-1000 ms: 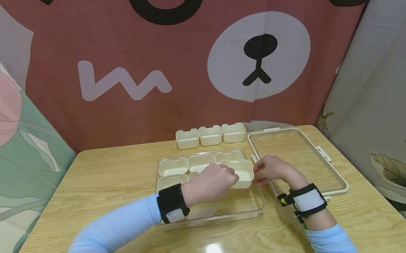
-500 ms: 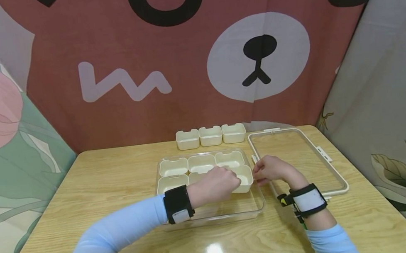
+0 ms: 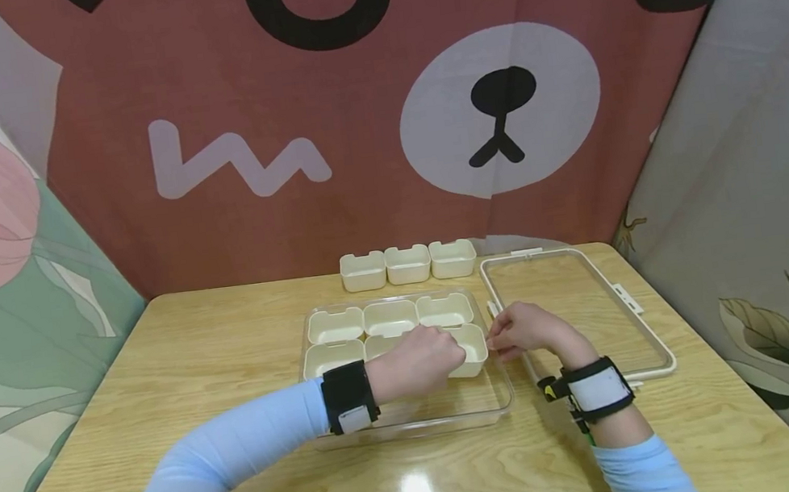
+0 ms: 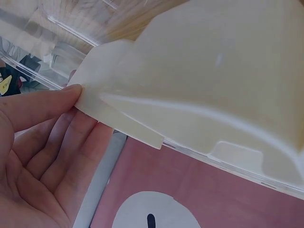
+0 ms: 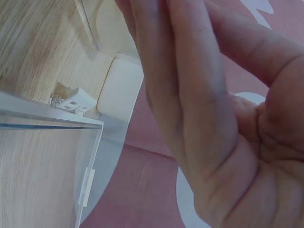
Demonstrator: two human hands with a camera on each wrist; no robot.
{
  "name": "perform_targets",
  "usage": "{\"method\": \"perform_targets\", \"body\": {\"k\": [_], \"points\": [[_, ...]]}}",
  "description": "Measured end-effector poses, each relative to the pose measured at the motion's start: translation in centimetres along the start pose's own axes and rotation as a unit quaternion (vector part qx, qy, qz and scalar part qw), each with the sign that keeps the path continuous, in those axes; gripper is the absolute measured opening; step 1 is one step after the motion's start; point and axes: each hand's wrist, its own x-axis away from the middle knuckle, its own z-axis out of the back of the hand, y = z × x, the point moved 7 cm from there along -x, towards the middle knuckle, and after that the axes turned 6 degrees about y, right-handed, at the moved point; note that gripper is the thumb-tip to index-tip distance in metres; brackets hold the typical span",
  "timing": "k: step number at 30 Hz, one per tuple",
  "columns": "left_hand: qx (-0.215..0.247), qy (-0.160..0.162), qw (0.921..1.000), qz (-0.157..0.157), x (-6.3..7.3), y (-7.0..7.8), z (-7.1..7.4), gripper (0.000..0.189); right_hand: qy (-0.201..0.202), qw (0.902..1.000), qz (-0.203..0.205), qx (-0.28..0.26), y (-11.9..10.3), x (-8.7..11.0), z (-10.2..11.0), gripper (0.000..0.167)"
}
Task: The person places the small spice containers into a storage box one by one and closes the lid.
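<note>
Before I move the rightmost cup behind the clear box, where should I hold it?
Probably pinch the rightmost cup by its front wall, coming from above on the near side: its open top faces up, and the middle cup crowds its left side.

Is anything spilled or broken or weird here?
Nothing stands out: no spill or crack shows. The three cups behind the clear box line up neatly. The left hand hides part of the box.
</note>
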Motion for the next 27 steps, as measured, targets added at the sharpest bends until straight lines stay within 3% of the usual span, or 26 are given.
{"method": "perform_targets", "body": {"k": [27], "points": [[0.017,-0.02,0.9994,0.024,-0.24,-0.35,-1.08,0.015,-0.003,1.0,0.002,0.005,-0.11,0.16,0.07,0.015]]}}
